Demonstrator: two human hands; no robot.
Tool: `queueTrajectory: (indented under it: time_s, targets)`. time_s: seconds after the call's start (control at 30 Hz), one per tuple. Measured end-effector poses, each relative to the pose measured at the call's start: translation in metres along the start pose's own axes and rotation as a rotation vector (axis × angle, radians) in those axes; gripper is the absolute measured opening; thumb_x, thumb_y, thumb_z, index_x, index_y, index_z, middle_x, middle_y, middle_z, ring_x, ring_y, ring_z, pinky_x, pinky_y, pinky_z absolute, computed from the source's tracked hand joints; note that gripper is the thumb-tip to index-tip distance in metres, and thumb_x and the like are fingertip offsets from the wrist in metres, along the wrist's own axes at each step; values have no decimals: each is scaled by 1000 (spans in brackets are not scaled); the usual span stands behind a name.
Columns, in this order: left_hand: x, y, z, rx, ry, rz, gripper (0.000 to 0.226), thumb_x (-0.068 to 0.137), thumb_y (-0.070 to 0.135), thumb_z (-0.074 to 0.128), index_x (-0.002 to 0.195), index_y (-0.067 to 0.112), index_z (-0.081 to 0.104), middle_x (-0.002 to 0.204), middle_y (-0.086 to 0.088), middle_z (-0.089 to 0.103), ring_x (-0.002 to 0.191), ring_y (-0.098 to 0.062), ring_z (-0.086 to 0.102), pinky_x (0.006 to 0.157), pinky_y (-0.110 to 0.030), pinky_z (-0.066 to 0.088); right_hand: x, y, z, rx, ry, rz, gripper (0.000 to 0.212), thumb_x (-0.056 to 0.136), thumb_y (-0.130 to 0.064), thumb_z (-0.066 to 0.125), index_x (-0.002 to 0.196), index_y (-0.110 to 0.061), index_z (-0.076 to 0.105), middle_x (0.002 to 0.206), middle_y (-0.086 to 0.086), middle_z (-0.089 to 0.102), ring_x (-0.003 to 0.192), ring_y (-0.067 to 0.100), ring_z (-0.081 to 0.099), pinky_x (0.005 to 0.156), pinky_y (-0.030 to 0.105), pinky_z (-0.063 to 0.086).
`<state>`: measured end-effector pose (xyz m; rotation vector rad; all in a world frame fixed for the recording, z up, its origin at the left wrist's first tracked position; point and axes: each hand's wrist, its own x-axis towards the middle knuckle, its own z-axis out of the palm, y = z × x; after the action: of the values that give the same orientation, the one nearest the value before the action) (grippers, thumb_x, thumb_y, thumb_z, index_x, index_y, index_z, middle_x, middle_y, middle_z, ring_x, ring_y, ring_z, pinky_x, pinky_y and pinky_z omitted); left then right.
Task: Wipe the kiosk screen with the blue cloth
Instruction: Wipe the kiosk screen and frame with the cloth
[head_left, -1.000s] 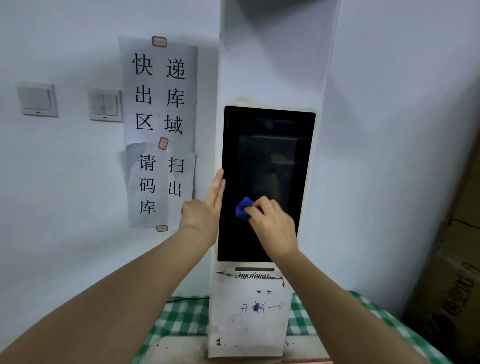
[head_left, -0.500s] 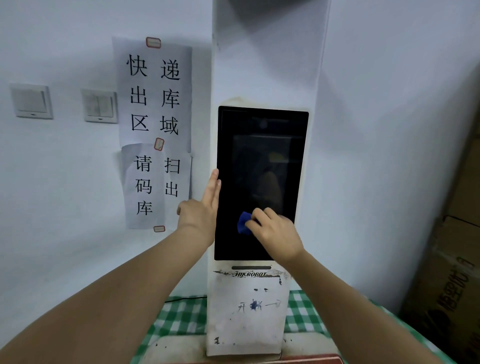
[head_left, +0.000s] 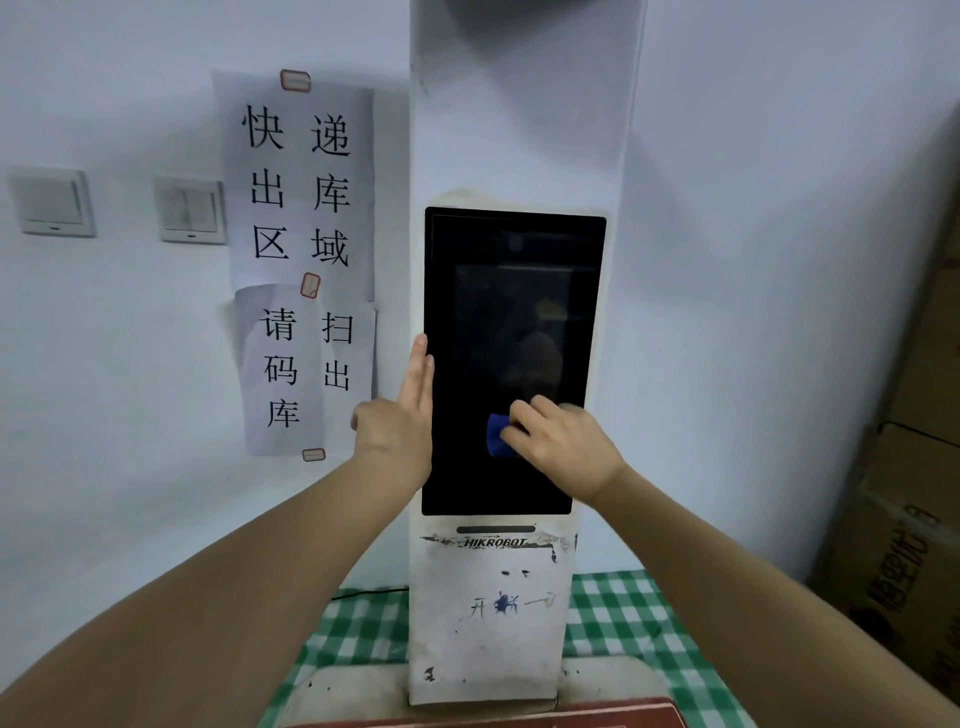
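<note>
The kiosk is a tall white column with a black screen (head_left: 514, 322) set upright in its front. My right hand (head_left: 563, 449) holds a small blue cloth (head_left: 497, 436) bunched under its curled fingers and presses it against the lower part of the screen. Only the cloth's left edge shows past my fingers. My left hand (head_left: 402, 415) lies flat with straight fingers against the screen's left edge, on the side of the column.
Paper signs (head_left: 304, 260) with black characters are taped to the wall left of the kiosk, beside two light switches (head_left: 189, 210). The kiosk stands on a green checked cloth (head_left: 623, 618). Cardboard boxes (head_left: 904, 519) are stacked at the right.
My right hand has slid the blue cloth down and a little to the right on the screen. My left hand has stayed on the kiosk's left edge.
</note>
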<state>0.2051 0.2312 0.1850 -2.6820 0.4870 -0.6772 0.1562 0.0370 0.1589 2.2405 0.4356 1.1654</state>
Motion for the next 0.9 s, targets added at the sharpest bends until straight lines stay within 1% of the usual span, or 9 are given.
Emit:
queueTrajectory:
  time_s: [0.17, 0.23, 0.4, 0.47, 0.53, 0.63, 0.7, 0.83, 0.9]
  targets:
    - [4, 12, 4, -23, -6, -51, 98, 84, 18, 55, 149, 5, -17, 149, -17, -40, 72, -18, 62, 75, -30, 54, 8, 12, -6, 78, 99, 357, 25, 64, -3, 80, 83, -15, 69, 81, 2, 59, 63, 20, 53, 40, 23, 30]
    - [5, 15, 4, -42, -22, -67, 99, 84, 18, 55, 148, 4, -20, 147, -17, -43, 73, -19, 62, 76, -31, 54, 2, 1, 0, 115, 97, 435, 25, 64, -3, 80, 83, -14, 68, 80, 2, 58, 63, 21, 53, 38, 23, 31]
    - [6, 15, 2, -81, -37, -95, 100, 84, 18, 54, 148, 7, -22, 145, -14, -47, 64, -19, 57, 71, -29, 53, -18, -6, 7, 28, -8, 40, 28, 57, 0, 78, 76, -14, 63, 77, 4, 55, 61, 21, 51, 41, 28, 32]
    - [5, 15, 1, -96, -26, -95, 98, 84, 16, 53, 148, 7, -21, 146, -13, -46, 53, -18, 47, 57, -25, 45, -11, 7, 2, 16, 15, 98, 26, 59, -1, 78, 76, -14, 64, 77, 3, 56, 61, 21, 51, 42, 27, 29]
    - [3, 15, -1, -122, -27, -94, 97, 84, 14, 51, 148, 7, -20, 147, -12, -45, 46, -18, 39, 47, -26, 33, -2, 15, -3, 57, 73, 290, 24, 63, -2, 78, 79, -15, 67, 78, 2, 57, 62, 21, 52, 41, 24, 27]
    - [2, 16, -2, -141, -21, -98, 97, 84, 14, 51, 148, 7, -21, 147, -11, -45, 46, -18, 39, 47, -26, 32, -3, 8, -1, 146, 140, 478, 19, 70, -4, 77, 84, -12, 68, 81, 4, 58, 63, 22, 54, 37, 23, 33]
    - [3, 16, -1, -142, -15, -100, 97, 84, 14, 51, 148, 7, -22, 146, -11, -46, 46, -18, 39, 48, -26, 33, -14, -2, 6, 147, 127, 469, 19, 68, -3, 78, 82, -12, 67, 80, 4, 57, 62, 22, 54, 37, 23, 31]
    - [3, 14, 2, -132, -1, -96, 97, 84, 11, 50, 148, 8, -22, 141, -11, -51, 47, -17, 39, 47, -25, 33, -37, -5, 13, 73, 18, 215, 29, 59, 0, 79, 80, -14, 67, 76, 2, 56, 60, 21, 51, 44, 23, 23]
    - [4, 14, 3, -128, 8, -93, 97, 83, 10, 51, 148, 8, -21, 145, -11, -47, 48, -17, 40, 50, -25, 36, -32, 6, 7, 65, 24, 250, 26, 60, -3, 80, 80, -16, 68, 76, 2, 57, 61, 22, 53, 41, 24, 26]
